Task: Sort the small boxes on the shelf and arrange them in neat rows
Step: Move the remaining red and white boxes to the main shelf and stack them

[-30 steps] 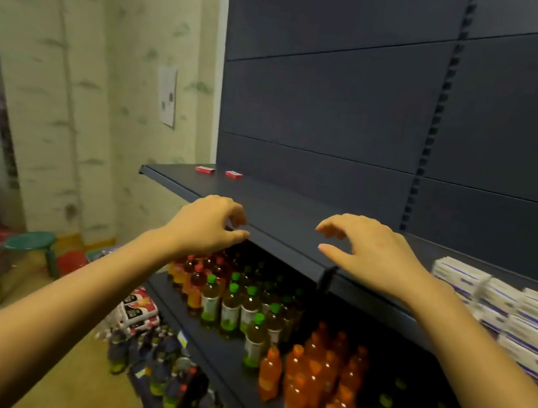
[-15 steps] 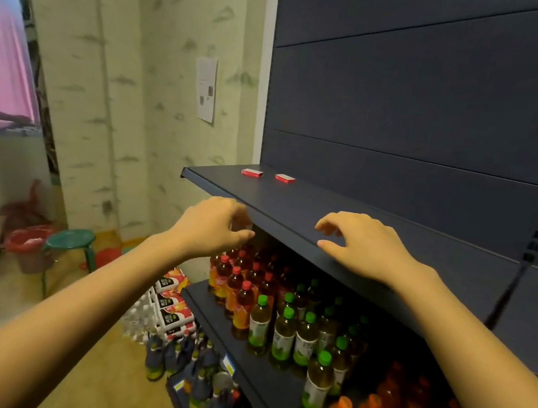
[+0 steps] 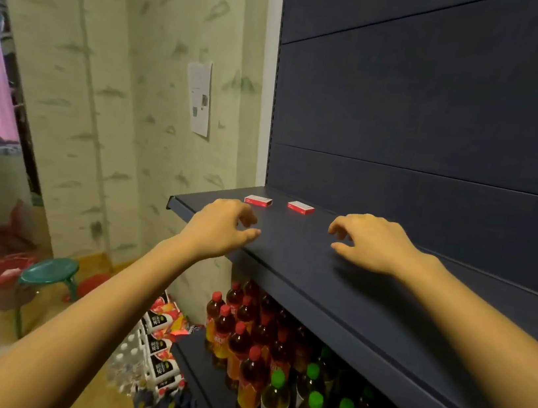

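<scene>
Two small red-and-white boxes lie flat near the back of the dark shelf, close to its left end: the left box and the right box, side by side with a gap between them. The left hand is palm down over the front edge, and the left box sits just beyond its fingertips at 1 o'clock. The right hand is palm down further in, with the right box at its 10 o'clock. Both hands are empty, fingers loosely curled. I cannot tell whether they touch the shelf.

The step looks like a reach for the boxes. It would go best by pinching each box across its long sides, sliding rather than lifting, then squaring both to the front lip.

The shelf's left end is near the left box at 9 o'clock, so pushes should go rightward. The back panel at 12 o'clock can serve as a stop. Toward 3 o'clock the shelf runs on long, giving room for rows. Bottles stand below the front lip.
</scene>
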`<state>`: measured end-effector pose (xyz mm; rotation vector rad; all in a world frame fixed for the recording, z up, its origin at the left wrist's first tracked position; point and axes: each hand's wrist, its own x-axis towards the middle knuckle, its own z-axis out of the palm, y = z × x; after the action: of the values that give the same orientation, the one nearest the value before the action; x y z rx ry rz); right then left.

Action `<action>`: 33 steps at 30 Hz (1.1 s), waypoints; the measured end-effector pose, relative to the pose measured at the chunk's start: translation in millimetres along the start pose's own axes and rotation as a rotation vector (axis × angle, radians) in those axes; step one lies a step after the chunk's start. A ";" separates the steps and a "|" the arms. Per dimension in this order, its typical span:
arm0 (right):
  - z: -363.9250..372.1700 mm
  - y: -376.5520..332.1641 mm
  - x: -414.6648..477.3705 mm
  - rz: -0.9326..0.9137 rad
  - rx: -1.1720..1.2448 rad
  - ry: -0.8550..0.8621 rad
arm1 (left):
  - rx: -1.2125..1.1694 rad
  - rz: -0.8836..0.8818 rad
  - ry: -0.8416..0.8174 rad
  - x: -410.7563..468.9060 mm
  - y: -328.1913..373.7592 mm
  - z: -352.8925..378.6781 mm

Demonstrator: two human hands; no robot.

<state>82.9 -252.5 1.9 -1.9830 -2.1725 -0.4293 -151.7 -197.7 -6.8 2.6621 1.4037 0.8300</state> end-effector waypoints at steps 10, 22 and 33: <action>39.9 2.1 103.9 0.042 -0.035 -0.075 | -0.043 -0.009 -0.062 79.8 -81.0 30.3; 84.3 -0.6 219.5 0.314 -0.013 -0.161 | -0.098 0.123 -0.214 204.2 -177.3 66.8; 129.1 5.2 251.5 0.565 0.076 -0.207 | -0.181 0.160 -0.326 265.0 -226.1 111.2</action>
<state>71.2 26.8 -40.4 -2.5517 -1.5753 -0.0569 -152.0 166.2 -42.3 2.6410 1.0036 0.4739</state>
